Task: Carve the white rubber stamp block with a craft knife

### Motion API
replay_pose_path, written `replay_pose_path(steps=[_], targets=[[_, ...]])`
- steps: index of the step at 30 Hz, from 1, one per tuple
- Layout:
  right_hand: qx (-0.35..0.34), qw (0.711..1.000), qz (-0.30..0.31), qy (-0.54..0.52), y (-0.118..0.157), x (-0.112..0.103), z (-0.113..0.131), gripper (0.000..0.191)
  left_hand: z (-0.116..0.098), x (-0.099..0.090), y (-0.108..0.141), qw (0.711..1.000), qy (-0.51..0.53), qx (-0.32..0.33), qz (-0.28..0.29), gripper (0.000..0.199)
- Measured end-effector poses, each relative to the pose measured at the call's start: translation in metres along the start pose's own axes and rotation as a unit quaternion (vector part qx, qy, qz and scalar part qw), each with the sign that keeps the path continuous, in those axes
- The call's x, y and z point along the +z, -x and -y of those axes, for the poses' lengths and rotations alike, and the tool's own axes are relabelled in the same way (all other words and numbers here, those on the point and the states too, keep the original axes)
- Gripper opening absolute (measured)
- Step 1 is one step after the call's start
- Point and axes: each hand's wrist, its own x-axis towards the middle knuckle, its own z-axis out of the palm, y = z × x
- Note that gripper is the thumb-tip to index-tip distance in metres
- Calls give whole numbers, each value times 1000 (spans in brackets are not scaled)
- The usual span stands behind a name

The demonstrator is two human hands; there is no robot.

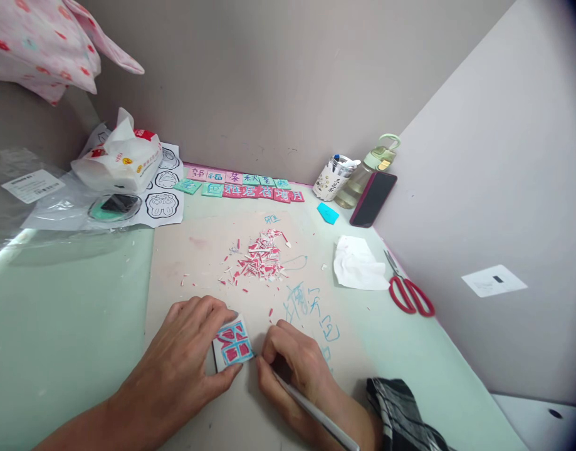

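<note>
My left hand (188,347) grips a small square carving block (232,343) between thumb and fingers, on the board. Its top bears a blue-outlined character with red patches and a white border. In my right hand (297,363) is a slim, silver-grey, pen-shaped carving tool (318,418). Its dark tip is at the block's right edge; whether it touches cannot be made out. Beyond the hands lies a pile of red and white shavings (264,257). Blue handwritten characters (316,307) mark the board to the right.
A beige board (175,263) covers the middle of the pale green table (81,313). Carved tiles (240,191) line the back. At left sits a tissue pack (128,156). On the right are a pen cup (332,177), bottle (363,175), phone (375,199), crumpled tissue (358,263) and red-handled scissors (410,294).
</note>
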Motion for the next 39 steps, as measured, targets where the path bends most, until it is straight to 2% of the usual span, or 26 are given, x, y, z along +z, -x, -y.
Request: replay_pose_path(steps=[23,31,33,37,39], targets=[[2,1000,7,-17,3,-1,1,22,1,2,1,1000,-7,2,0,42],[66,994,64,-52,0,-12,7,21,7,0,3,1000,14,4,8,42],[85,991,65,-82,-1,-13,7,20,15,0,4,999,34,5,27,47],[129,973,38,-185,-4,-13,5,19,32,-1,8,993,93,18,68,76],[132,967,24,-215,-6,-13,5,19,38,-4,9,991,109,6,83,83]])
